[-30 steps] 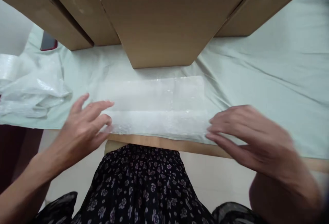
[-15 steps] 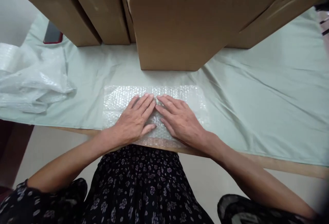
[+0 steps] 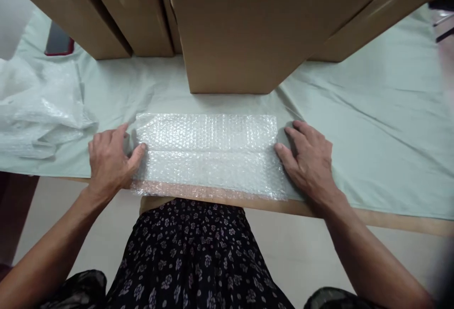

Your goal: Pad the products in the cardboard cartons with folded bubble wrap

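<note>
A sheet of clear bubble wrap (image 3: 205, 158) lies flat at the table's front edge, with a crease running across its middle. My left hand (image 3: 113, 158) is at its left end, the thumb touching the sheet's edge and the fingers resting on the cloth, apart from the thumb. At the right end is my right hand (image 3: 308, 160), its thumb tip at the sheet's edge and its fingers curved over the cloth. Neither hand has anything in its grasp.
A large open cardboard box (image 3: 244, 35) stands behind the bubble wrap, with more brown boxes (image 3: 131, 16) to its left. Crumpled bubble wrap (image 3: 42, 106) lies at the left on the green cloth (image 3: 372, 148), near a red-edged phone (image 3: 59, 39).
My hands have moved apart from the middle of the bubble wrap to its left and right ends. More of the sheet shows. The view has shifted slightly.
</note>
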### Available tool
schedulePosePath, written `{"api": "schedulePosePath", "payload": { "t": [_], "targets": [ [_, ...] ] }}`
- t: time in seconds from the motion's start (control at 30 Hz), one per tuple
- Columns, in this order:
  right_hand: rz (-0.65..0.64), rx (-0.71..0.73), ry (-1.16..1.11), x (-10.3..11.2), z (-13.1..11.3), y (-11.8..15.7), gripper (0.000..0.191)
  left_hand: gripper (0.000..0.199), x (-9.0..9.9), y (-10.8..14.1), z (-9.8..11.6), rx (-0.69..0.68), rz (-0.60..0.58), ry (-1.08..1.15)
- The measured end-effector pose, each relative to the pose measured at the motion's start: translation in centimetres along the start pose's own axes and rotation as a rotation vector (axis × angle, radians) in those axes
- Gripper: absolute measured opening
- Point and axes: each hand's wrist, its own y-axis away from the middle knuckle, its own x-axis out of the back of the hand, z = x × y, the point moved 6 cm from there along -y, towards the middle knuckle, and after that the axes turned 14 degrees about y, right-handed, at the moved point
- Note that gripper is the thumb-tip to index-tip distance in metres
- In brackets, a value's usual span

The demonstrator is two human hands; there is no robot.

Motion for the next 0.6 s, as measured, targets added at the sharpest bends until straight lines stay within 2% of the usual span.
{"api": "schedulePosePath", "payload": {
  "t": [0.07, 0.13, 0.23, 0.33, 0.43, 0.53, 0.6],
  "targets": [
    [-0.036, 0.003, 0.014, -0.6, -1.3, -0.9, 0.039, 0.042, -0.4, -0.5, 0.6, -0.011, 0.031, -0.024],
    [-0.042, 0.021, -0.021, -0.7, -2.7, -1.6, 0.026, 0.035, -1.1, -0.9, 1.4, -0.010, 0.013, -0.013],
    [0.024, 0.011, -0.129, 0.4, -3.6, -1.8, 0.013, 0.038, -1.2, -1.4, 2.4, 0.041, 0.001, 0.074],
    [0.089, -0.076, -0.240, 2.0, -2.7, -1.6, 0.010, 0.040, -0.2, -2.0, 3.2, 0.050, 0.069, 0.188],
    [0.141, -0.150, -0.288, 2.8, -1.2, -1.9, 0.010, 0.036, 0.3, -3.2, 3.8, -0.009, 0.140, 0.217],
    [0.078, -0.191, -0.230, 1.5, -0.2, -2.7, 0.011, 0.038, -1.0, -4.6, 3.8, -0.048, 0.079, 0.161],
    [0.008, -0.210, -0.191, 0.5, 0.1, -3.1, 0.020, 0.045, -1.9, -4.9, 3.6, -0.051, 0.041, 0.107]
  ]
}}
